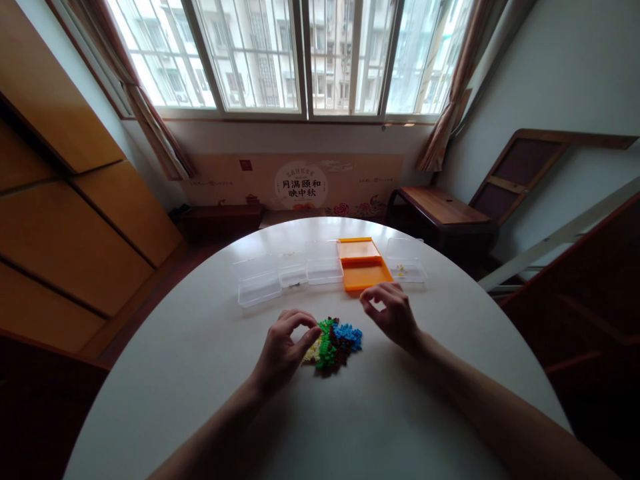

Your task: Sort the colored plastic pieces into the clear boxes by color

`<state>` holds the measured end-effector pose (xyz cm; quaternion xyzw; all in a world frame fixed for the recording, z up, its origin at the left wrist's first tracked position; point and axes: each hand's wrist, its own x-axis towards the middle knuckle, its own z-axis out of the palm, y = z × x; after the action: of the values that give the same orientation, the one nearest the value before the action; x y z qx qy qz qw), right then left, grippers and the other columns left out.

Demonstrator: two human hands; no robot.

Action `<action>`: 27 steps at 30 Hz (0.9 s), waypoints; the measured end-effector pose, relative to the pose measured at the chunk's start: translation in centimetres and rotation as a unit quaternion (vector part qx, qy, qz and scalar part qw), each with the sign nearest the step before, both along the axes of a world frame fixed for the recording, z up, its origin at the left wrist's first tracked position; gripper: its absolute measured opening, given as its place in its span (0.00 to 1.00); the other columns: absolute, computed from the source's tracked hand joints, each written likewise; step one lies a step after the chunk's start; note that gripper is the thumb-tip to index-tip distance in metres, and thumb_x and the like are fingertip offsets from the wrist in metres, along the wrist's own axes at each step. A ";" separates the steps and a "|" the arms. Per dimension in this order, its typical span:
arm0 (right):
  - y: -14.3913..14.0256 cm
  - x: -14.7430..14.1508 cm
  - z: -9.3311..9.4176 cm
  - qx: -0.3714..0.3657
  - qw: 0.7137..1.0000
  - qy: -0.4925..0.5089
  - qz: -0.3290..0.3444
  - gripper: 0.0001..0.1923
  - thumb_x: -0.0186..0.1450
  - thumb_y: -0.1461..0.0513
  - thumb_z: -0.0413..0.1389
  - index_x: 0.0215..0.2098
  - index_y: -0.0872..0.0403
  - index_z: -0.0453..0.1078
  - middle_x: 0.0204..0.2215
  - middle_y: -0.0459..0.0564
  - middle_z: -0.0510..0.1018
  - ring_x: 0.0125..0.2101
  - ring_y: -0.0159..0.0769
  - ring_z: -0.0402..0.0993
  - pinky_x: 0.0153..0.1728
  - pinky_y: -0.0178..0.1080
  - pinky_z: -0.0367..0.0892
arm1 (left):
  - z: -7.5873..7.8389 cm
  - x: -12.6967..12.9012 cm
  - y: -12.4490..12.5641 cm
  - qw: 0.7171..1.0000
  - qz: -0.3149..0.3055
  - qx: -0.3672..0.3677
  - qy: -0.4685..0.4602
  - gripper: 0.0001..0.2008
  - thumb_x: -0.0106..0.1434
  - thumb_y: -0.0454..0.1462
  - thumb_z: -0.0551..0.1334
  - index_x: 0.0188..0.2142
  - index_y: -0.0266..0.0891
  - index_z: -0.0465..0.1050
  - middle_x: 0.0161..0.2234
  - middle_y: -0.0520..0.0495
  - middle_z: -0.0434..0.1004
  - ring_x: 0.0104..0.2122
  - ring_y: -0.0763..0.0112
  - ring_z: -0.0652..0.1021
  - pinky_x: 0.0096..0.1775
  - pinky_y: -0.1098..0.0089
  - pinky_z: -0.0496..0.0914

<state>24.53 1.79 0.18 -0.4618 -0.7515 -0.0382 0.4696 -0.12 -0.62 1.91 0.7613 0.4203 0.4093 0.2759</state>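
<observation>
A small pile of tiny building bricks (336, 343), green, blue, brown and yellowish, lies in the middle of the round white table (200, 360). My left hand (283, 350) rests on the pile's left edge, its fingertips pinched at the green bricks; whether a brick is between them is too small to tell. My right hand (393, 313) hovers just right of and beyond the pile, fingers curled, thumb and forefinger close together, with nothing visible in it.
Beyond the pile stand an open orange box (363, 265) and several open clear plastic boxes (257, 280); the rightmost clear box (406, 267) holds a few small yellow bits. A wooden bench (440, 210) and a window are behind the table, wooden cabinets at the left.
</observation>
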 end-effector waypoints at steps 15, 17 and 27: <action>4.2 9.3 -2.3 -0.085 0.950 0.144 -0.264 0.14 0.59 0.54 0.55 0.31 0.55 0.75 0.25 0.50 0.78 0.22 0.36 0.69 0.29 0.39 0.65 | -0.2 -0.9 0.8 0.998 0.022 0.028 0.044 0.09 0.62 0.41 0.60 0.28 0.39 0.72 0.32 0.46 0.75 0.37 0.66 0.74 0.42 0.65 0.68; 4.1 9.0 -2.0 -0.077 0.952 0.149 -0.255 0.14 0.58 0.54 0.55 0.30 0.55 0.74 0.25 0.50 0.78 0.22 0.36 0.69 0.28 0.38 0.65 | -0.1 -1.4 1.1 0.997 0.032 0.031 0.058 0.08 0.62 0.40 0.60 0.29 0.39 0.72 0.33 0.46 0.75 0.38 0.65 0.74 0.42 0.65 0.69; 2.9 6.0 -1.0 -0.059 0.975 0.125 -0.177 0.10 0.60 0.58 0.54 0.30 0.55 0.73 0.25 0.48 0.77 0.22 0.34 0.69 0.31 0.38 0.65 | -0.3 -2.6 1.4 0.980 -0.041 0.069 0.185 0.09 0.58 0.31 0.60 0.36 0.44 0.76 0.40 0.47 0.75 0.43 0.62 0.71 0.48 0.58 0.66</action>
<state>30.51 4.69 -0.84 -0.6151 -0.5945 -0.0188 0.5175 -2.70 0.78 1.63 0.8576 0.4033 0.2783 0.1564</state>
